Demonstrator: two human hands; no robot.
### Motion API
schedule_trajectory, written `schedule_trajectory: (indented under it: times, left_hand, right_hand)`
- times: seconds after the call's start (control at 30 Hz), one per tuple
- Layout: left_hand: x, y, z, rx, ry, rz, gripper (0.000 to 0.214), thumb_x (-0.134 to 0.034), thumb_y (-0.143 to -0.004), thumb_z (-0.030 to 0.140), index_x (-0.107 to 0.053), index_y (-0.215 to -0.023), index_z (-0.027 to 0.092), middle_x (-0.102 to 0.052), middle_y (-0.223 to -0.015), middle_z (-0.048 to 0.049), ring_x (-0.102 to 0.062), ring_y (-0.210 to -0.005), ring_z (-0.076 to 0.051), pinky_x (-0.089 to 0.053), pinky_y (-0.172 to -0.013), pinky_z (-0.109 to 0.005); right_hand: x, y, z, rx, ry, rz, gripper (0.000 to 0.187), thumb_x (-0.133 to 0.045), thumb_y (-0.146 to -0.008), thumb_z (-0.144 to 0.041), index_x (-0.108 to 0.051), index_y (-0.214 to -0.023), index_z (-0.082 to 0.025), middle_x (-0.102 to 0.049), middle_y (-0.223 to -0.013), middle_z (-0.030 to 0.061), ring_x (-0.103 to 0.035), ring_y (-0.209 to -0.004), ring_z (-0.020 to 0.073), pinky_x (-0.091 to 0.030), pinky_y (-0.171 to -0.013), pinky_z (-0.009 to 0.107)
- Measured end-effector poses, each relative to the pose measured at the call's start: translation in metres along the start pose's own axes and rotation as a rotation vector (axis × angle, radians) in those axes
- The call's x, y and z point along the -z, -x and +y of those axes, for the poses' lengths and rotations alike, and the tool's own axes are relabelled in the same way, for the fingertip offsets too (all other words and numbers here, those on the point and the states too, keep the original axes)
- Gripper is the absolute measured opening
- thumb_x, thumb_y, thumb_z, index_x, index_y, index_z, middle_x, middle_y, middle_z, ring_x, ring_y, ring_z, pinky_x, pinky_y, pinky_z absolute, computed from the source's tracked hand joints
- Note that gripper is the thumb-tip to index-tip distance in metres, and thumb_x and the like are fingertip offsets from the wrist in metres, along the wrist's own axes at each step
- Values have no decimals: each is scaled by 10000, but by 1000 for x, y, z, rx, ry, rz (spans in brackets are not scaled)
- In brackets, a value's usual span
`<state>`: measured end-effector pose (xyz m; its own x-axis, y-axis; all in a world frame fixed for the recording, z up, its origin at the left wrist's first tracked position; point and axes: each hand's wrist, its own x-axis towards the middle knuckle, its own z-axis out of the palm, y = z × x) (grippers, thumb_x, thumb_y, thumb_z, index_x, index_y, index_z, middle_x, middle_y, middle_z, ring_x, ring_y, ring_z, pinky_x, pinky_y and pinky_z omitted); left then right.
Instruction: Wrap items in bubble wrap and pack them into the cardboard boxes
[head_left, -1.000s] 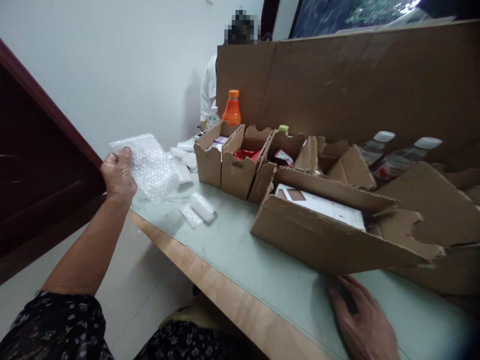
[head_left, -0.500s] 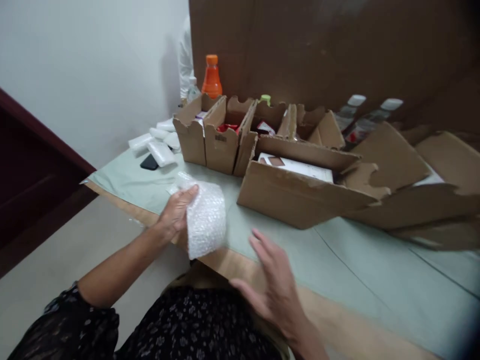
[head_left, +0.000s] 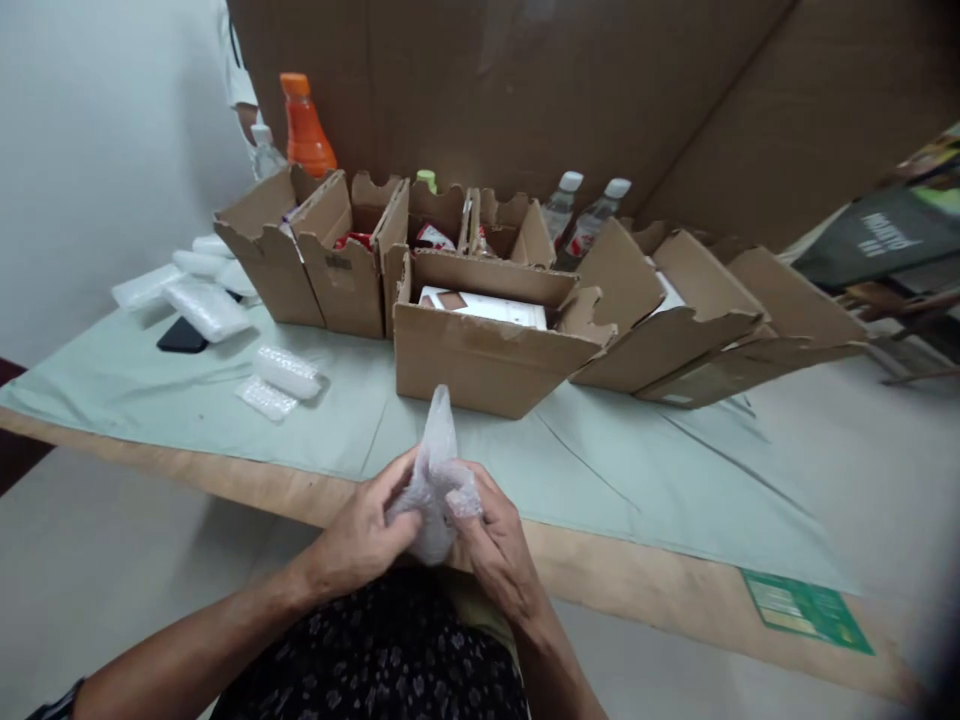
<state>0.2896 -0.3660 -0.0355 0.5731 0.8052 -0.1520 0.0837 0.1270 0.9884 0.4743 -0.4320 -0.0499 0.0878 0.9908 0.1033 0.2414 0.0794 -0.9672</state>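
Note:
Both hands grip one piece of bubble wrap point(head_left: 436, 500) above the front edge of the table. My left hand point(head_left: 367, 530) pinches its left side, the thumb bent over it. On the other side my right hand point(head_left: 495, 545) has its fingers closed on the wrap, which is folded up to a point at the top. Whether anything lies inside the wrap cannot be seen. A bubble-wrapped roll point(head_left: 289, 372) lies on the cloth to the left, with a flat flap beside it. Beyond it are several wrapped bundles point(head_left: 206, 308) and a black phone point(head_left: 182, 335).
Open cardboard boxes point(head_left: 480, 365) stand in a row along the back, one holding a white box point(head_left: 487, 308). Behind them are an orange bottle point(head_left: 307, 130) and clear bottles point(head_left: 592, 220). A green card point(head_left: 808, 610) lies at the table's front right. Part of another person point(head_left: 241, 90) shows behind.
My right hand, open and apart before, now grips the bubble wrap together with my left. The wrap is bunched and folded. The view has swung right, and the loose roll is now visible.

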Motion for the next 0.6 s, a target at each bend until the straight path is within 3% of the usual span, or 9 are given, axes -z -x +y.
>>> schedule_trajectory:
  times: [0.07, 0.17, 0.23, 0.3, 0.37, 0.43, 0.53, 0.6]
  left_hand:
    - [23, -4, 2, 57, 43, -4, 414, -657, -835, 296, -738, -1237, 239, -777, -1111, -73, -725, -1057, -274, -565, -984, -409]
    - [69, -19, 10, 128, 33, -41, 330, -734, -782, 388, -791, -1060, 220, -792, -964, -83, -745, -882, -265, -595, -841, -388]
    - [95, -35, 16, 141, -102, -18, 322, -779, -722, 419, -795, -979, 226, -789, -898, -75, -734, -818, -262, -589, -757, -365]
    - [110, -54, 16, 135, -305, 13, 323, -769, -689, 433, -787, -939, 230, -778, -847, -60, -715, -759, -256, -567, -679, -344]
    - [116, -68, 11, 114, -541, 57, 383, -725, -690, 436, -776, -1003, 221, -749, -768, -43, -686, -688, -247, -535, -620, -329]
    - [117, -75, 3, 58, -783, 150, 476, -687, -720, 415, -741, -1144, 206, -728, -748, -34, -674, -675, -246, -523, -623, -332]
    - [109, -66, -6, -154, -1092, 384, 529, -647, -806, 375, -663, -1300, 187, -747, -958, -92, -699, -858, -287, -555, -754, -387]
    - [95, -55, -8, -353, -1211, 436, 470, -595, -900, 357, -636, -1329, 170, -724, -1124, -138, -682, -1028, -318, -558, -877, -445]
  right_hand:
    - [18, 3, 2, -101, -133, 119, 355, -571, -997, -466, -728, -1201, -221, -748, -1130, 76, -701, -1037, 229, -575, -934, 351]
    - [55, 6, 9, -219, -240, 380, 427, -724, -874, -502, -704, -1184, -209, -765, -1089, 81, -711, -965, 230, -590, -862, 343]
    - [80, 7, 15, -261, -195, 506, 526, -783, -797, -516, -677, -1209, -205, -758, -1092, 88, -706, -940, 225, -587, -830, 340]
    - [100, 8, 23, -304, -47, 552, 639, -784, -772, -525, -633, -1294, -189, -751, -1024, 89, -698, -911, 228, -581, -818, 363]
    - [115, 11, 34, -320, 183, 582, 746, -752, -780, -513, -557, -1402, -153, -741, -1016, 108, -692, -914, 249, -573, -841, 422]
    - [125, 17, 47, -278, 456, 649, 795, -708, -799, -497, -493, -1464, -119, -712, -1176, 174, -678, -1017, 293, -552, -900, 495]
    - [133, 28, 59, -131, 780, 752, 709, -643, -874, -479, -485, -1469, -127, -573, -1442, 232, -584, -1266, 359, -493, -1006, 581]
    - [125, 30, 57, -1, 892, 729, 565, -602, -935, -443, -543, -1420, -160, -574, -1455, 212, -551, -1328, 361, -457, -1055, 604]
